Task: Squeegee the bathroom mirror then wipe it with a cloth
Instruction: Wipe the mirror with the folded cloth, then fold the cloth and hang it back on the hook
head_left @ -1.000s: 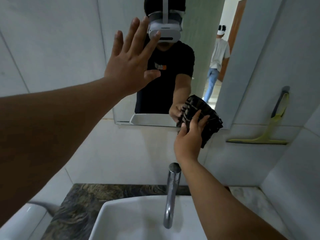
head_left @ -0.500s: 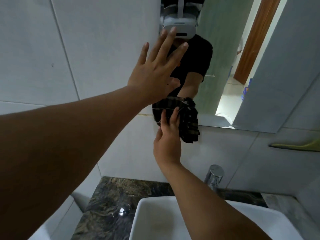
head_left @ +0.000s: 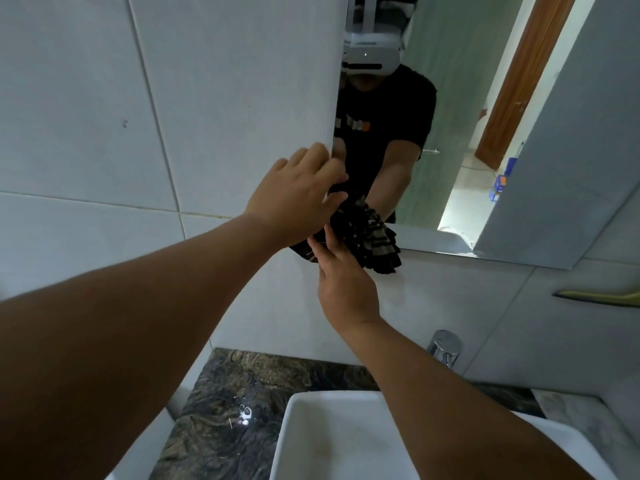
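Observation:
A dark checked cloth (head_left: 369, 233) is bunched at the lower left corner of the mirror (head_left: 460, 98). My left hand (head_left: 298, 195) has come down onto the cloth's upper left part, its fingers and thumb curled round it. My right hand (head_left: 343, 275) holds the cloth from below, fingers pushed into its folds. The yellow-green squeegee (head_left: 602, 297) shows only partly at the right edge, against the wall tiles and away from both hands. Both arms and the cloth are reflected in the mirror.
A white basin (head_left: 311, 441) sits below my right arm, with a chrome tap (head_left: 445, 351) behind it. Wet dark marble countertop (head_left: 232, 393) lies to the basin's left. Grey wall tiles surround the mirror.
My left hand dropped from the mirror's left edge, where it was spread flat, down onto the cloth. The right hand stayed on the cloth at the mirror's lower corner. The view shifted left.

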